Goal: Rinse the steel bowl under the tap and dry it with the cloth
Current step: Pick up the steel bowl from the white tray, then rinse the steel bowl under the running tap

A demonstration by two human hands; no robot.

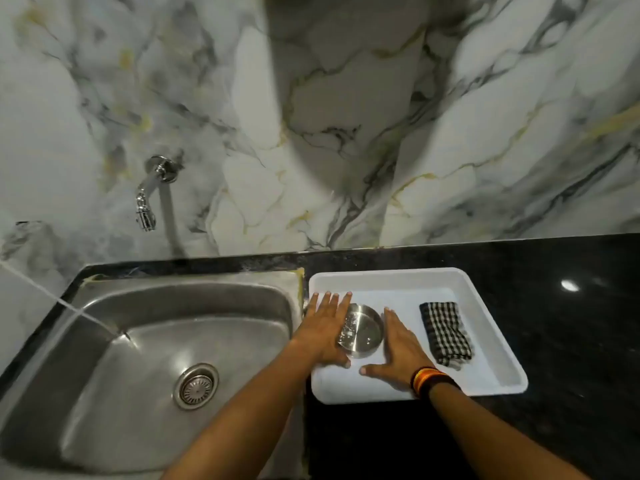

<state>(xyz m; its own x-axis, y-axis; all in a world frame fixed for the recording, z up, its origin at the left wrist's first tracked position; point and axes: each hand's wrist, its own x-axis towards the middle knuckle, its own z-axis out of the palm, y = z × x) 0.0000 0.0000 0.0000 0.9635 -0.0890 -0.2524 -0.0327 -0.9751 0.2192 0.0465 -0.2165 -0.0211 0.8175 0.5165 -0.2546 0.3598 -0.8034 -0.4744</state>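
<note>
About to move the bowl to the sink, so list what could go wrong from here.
1. Both hands lie flat beside the steel bowl, left hand and right hand; without a firm grip the smooth steel could slip.
2. The bowl must clear the white tray wall and might catch it.
3. The checked cloth lies close by; drips could wet it before drying.

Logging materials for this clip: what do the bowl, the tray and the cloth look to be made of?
The bowl looks like polished steel: silvery, mirror-like, with bright reflections inside. The tray appears to be white plastic, smooth and matte, with rounded moulded corners, though enamel can't be ruled out. The cloth looks like woven fabric, probably cotton: a black-and-white check, soft folds, a limp edge.
</note>
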